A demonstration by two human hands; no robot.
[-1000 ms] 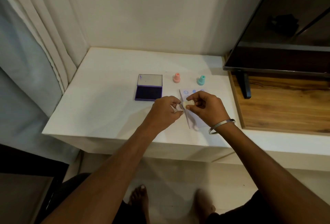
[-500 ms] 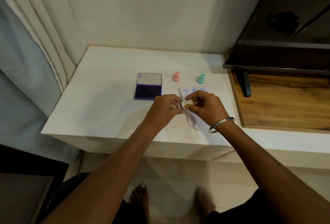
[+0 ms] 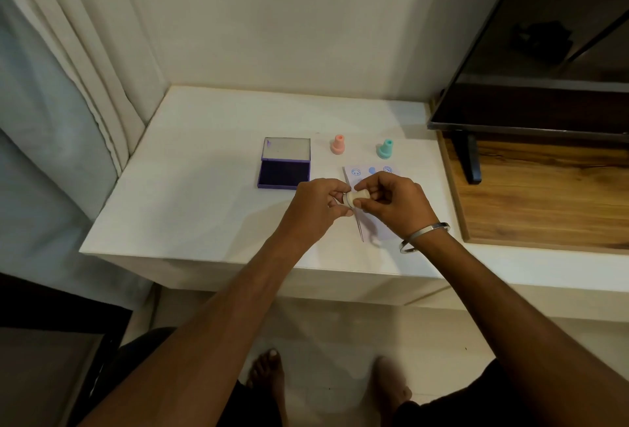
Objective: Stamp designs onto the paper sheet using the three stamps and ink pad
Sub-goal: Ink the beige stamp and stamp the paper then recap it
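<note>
Nearest are two bare feet (image 3: 269,372) on the pale floor, with both forearms reaching up from the bottom edge toward the white counter (image 3: 204,188).

Above the counter's front part the two hands meet. The left hand (image 3: 320,207) is curled, its fingertips pinching one end of a small cream stamp (image 3: 354,197). The right hand (image 3: 394,203), a metal bangle (image 3: 423,237) on its wrist, closes its fingers and thumb round the stamp's other end. The stamp lies on its side between them, held off the counter over the paper.

The paper (image 3: 369,173) lies flat under the right hand, mostly covered by it. Its left edge shows as a thin line running back from near the counter's front. On the far strip three blue prints sit in a row.

Left of the paper, just beyond the left hand, the ink pad (image 3: 284,174) lies open, its dark pad facing up and its grey-lined lid folded back.

Farther back, a pink stamp (image 3: 338,144) and a teal stamp (image 3: 385,149) stand upright, apart from each other, beyond the paper's far edge.

To the right sits a wooden board (image 3: 544,195) with a dark screen (image 3: 544,52) on its stand. A curtain (image 3: 68,52) hangs at the left, by the wall.
</note>
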